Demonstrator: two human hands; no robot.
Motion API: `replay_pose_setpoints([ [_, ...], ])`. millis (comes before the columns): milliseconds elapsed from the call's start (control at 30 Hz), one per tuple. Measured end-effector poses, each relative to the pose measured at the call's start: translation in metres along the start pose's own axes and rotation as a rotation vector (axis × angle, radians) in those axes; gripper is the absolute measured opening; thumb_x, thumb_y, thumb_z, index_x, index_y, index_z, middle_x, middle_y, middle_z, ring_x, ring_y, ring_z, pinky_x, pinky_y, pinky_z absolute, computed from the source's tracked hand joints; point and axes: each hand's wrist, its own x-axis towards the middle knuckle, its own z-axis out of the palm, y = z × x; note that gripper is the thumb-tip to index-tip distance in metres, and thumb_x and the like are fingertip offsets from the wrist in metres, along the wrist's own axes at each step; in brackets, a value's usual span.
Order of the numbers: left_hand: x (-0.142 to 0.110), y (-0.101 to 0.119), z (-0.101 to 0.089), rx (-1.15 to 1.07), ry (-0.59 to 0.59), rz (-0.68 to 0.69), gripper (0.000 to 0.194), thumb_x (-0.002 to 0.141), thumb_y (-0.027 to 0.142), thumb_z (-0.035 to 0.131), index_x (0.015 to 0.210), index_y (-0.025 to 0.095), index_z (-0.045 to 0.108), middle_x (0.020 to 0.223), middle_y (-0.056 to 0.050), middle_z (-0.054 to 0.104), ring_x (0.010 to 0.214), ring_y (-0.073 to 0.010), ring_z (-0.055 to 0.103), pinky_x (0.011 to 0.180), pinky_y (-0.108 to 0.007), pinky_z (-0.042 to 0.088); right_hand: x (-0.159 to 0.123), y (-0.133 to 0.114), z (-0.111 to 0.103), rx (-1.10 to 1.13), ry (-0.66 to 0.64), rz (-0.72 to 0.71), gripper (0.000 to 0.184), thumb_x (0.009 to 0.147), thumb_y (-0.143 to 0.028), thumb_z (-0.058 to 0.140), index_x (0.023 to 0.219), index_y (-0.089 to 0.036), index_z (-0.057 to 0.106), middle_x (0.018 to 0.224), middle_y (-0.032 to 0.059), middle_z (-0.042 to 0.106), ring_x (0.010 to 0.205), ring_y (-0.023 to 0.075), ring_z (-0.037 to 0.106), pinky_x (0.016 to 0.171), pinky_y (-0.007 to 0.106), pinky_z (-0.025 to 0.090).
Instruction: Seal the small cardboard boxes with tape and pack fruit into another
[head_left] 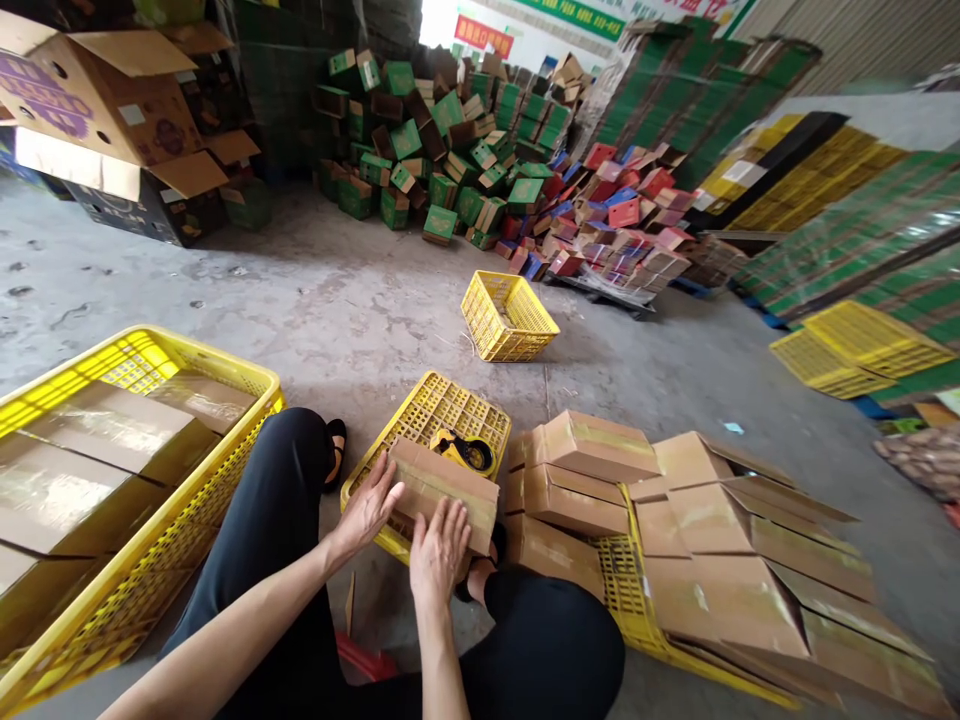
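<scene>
A taped brown cardboard box (446,487) rests on an upturned yellow plastic crate (421,405) between my knees. My left hand (369,505) touches the box's left end, fingers stretched out. Flat on the near part of the box lies my right hand (441,545), its fingers extended and slightly apart. Just behind the box, a yellow tape dispenser (463,450) sits on the crate. The underside of the box and part of the crate top are hidden.
At left stands a large yellow crate (262,385) holding several taped boxes (124,425). Stacked cardboard boxes (712,520) are on my right, some on a yellow crate. A small yellow basket (510,320) stands ahead on the concrete floor. Green cartons (442,190) are heaped farther back.
</scene>
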Motion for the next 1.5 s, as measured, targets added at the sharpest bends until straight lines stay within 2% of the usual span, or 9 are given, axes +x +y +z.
replay_pose_setpoints([
  [167, 0.005, 0.002, -0.004, -0.084, 0.045, -0.068, 0.063, 0.106, 0.060, 0.032, 0.145, 0.020, 0.062, 0.162, -0.011, 0.047, 0.152, -0.0300, 0.041, 0.128, -0.047, 0.031, 0.008, -0.062, 0.010, 0.080, -0.073, -0.205, 0.057, 0.104, -0.022, 0.041, 0.160, -0.018, 0.043, 0.166, 0.0164, 0.040, 0.155, 0.0384, 0.034, 0.123, 0.059, 0.030],
  [333, 0.015, 0.002, -0.007, -0.201, 0.170, -0.083, 0.069, 0.107, 0.062, 0.027, 0.144, 0.015, 0.061, 0.153, -0.015, 0.057, 0.149, -0.0285, 0.047, 0.128, -0.048, 0.030, 0.030, -0.078, 0.009, 0.106, -0.145, -0.322, 0.065, 0.102, -0.017, 0.042, 0.165, -0.029, 0.030, 0.168, 0.0068, 0.039, 0.157, 0.0350, 0.029, 0.125, 0.058, 0.028],
  [533, 0.016, -0.002, -0.001, -0.206, 0.144, -0.085, 0.070, 0.107, 0.064, 0.028, 0.146, 0.015, 0.058, 0.157, -0.015, 0.053, 0.149, -0.0267, 0.047, 0.128, -0.045, 0.031, 0.055, -0.058, -0.009, 0.093, -0.196, -0.377, 0.059, 0.106, -0.021, 0.037, 0.164, -0.032, 0.032, 0.170, 0.0033, 0.035, 0.159, 0.0282, 0.027, 0.127, 0.055, 0.024],
  [700, 0.014, -0.003, 0.005, -0.142, 0.106, -0.141, 0.062, 0.107, 0.060, 0.031, 0.148, 0.022, 0.058, 0.160, -0.009, 0.050, 0.152, -0.0241, 0.042, 0.129, -0.046, 0.029, 0.056, -0.033, -0.019, 0.040, -0.167, -0.260, 0.052, 0.110, -0.036, 0.032, 0.162, -0.029, 0.039, 0.168, 0.0072, 0.037, 0.158, 0.0308, 0.030, 0.124, 0.057, 0.028],
  [900, 0.013, -0.001, 0.006, -0.069, 0.087, -0.119, 0.066, 0.106, 0.059, 0.031, 0.150, 0.017, 0.057, 0.163, -0.011, 0.046, 0.154, -0.0283, 0.039, 0.129, -0.046, 0.030, 0.041, 0.027, -0.022, -0.003, -0.199, -0.045, 0.058, 0.110, -0.047, 0.026, 0.164, -0.029, 0.033, 0.171, 0.0070, 0.030, 0.159, 0.0328, 0.026, 0.123, 0.066, 0.024],
  [1033, 0.012, -0.001, 0.003, -0.043, 0.060, -0.114, 0.066, 0.107, 0.056, 0.033, 0.151, 0.013, 0.056, 0.164, -0.013, 0.043, 0.154, -0.0312, 0.037, 0.129, -0.044, 0.029, 0.036, 0.070, -0.012, 0.042, -0.139, 0.151, 0.068, 0.107, -0.056, 0.014, 0.164, -0.024, 0.034, 0.172, 0.0100, 0.029, 0.159, 0.0356, 0.023, 0.122, 0.069, 0.023],
  [1167, 0.010, -0.002, 0.002, -0.010, 0.025, -0.093, 0.059, 0.107, 0.052, 0.039, 0.151, 0.018, 0.057, 0.165, -0.009, 0.042, 0.155, -0.0317, 0.036, 0.128, -0.045, 0.030, 0.036, 0.096, 0.008, 0.302, -0.015, 0.259, 0.093, 0.100, -0.073, 0.012, 0.164, -0.008, 0.030, 0.169, 0.0233, 0.029, 0.153, 0.0375, 0.037, 0.119, 0.054, 0.038],
  [1300, 0.006, -0.006, 0.005, 0.063, 0.001, -0.010, 0.055, 0.105, 0.049, 0.045, 0.153, 0.026, 0.055, 0.170, -0.004, 0.035, 0.157, -0.0322, 0.031, 0.128, -0.050, 0.029, 0.031, 0.099, 0.023, 0.454, 0.079, 0.239, 0.108, 0.096, -0.081, 0.016, 0.161, 0.003, 0.030, 0.164, 0.0300, 0.035, 0.150, 0.0371, 0.043, 0.119, 0.044, 0.040],
  [1500, 0.000, -0.014, 0.014, 0.265, 0.010, 0.128, 0.050, 0.106, 0.044, 0.049, 0.154, 0.029, 0.055, 0.173, -0.002, 0.026, 0.160, -0.0357, 0.020, 0.127, -0.053, 0.032, 0.015, 0.078, 0.014, 0.198, 0.123, 0.163, 0.093, 0.102, -0.071, 0.017, 0.159, 0.000, 0.038, 0.167, 0.0309, 0.028, 0.153, 0.0422, 0.035, 0.120, 0.057, 0.035],
])
